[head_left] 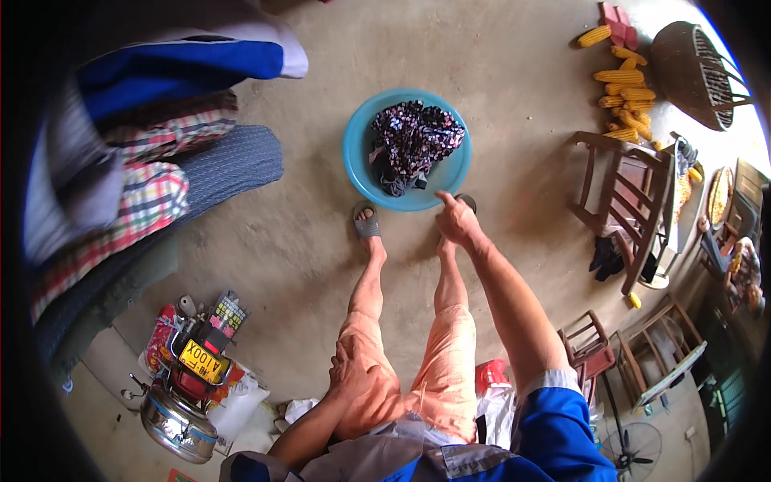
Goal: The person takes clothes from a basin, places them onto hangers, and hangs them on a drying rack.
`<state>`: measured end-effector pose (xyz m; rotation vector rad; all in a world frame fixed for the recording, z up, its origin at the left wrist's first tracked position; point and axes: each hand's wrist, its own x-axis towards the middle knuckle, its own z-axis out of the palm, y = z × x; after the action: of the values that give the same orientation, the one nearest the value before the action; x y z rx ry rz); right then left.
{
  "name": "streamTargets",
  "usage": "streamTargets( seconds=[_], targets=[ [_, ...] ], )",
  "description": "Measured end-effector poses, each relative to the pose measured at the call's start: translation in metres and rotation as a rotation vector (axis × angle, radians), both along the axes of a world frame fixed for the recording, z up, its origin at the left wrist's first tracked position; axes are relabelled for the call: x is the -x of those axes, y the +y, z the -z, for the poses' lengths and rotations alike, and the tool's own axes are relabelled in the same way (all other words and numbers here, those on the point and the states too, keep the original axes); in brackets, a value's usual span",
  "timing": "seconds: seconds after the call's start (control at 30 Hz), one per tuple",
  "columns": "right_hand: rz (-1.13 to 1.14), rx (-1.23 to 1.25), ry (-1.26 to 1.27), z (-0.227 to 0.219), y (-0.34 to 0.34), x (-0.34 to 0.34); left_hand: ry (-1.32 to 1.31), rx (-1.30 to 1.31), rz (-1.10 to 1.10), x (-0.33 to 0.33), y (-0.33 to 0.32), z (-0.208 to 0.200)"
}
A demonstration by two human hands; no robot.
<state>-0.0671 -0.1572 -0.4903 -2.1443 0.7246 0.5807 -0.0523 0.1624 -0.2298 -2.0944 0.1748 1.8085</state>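
Note:
A round light-blue basin point(353, 165) stands on the floor in front of my feet. In it lies a bundled dark cloth with a pink and white floral pattern point(418, 132), with plain dark fabric point(393, 183) under its near side. My right hand point(459, 221) hovers just short of the basin's near right rim, above my right foot. Its index finger stretches toward the basin while the other fingers look curled; nothing shows in it. My left hand point(351, 369) lies spread on my left thigh, over the peach shorts point(442, 345), holding nothing.
Hanging clothes point(225, 165) fill the left side. Behind them at lower left stands a motorbike point(189, 394). Corn cobs point(626, 88), a wicker basket point(683, 76) and a wooden chair point(626, 193) are at right. A person point(747, 273) is at the far right edge; a fan point(630, 450) stands at lower right.

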Motion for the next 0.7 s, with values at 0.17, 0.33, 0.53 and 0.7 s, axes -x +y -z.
streamTargets(
  seconds=[0.17, 0.33, 0.53, 0.7],
  targets=[
    [0.289, -0.230, 0.024, 0.040, -0.015, -0.071, -0.146, 0.153, 0.133, -0.006, 0.008, 0.004],
    [0.337, -0.172, 0.092, 0.101, -0.020, -0.115, -0.203, 0.169, 0.175, -0.020, 0.009, 0.005],
    [0.612, -0.259, -0.177, 0.119, -0.011, -0.116, -0.243, 0.261, 0.171, -0.029, 0.005, 0.008],
    [1.024, -0.696, -0.379, -0.021, 0.042, -0.115, -0.196, 0.184, 0.199, -0.030, 0.008, 0.007]
  ],
)
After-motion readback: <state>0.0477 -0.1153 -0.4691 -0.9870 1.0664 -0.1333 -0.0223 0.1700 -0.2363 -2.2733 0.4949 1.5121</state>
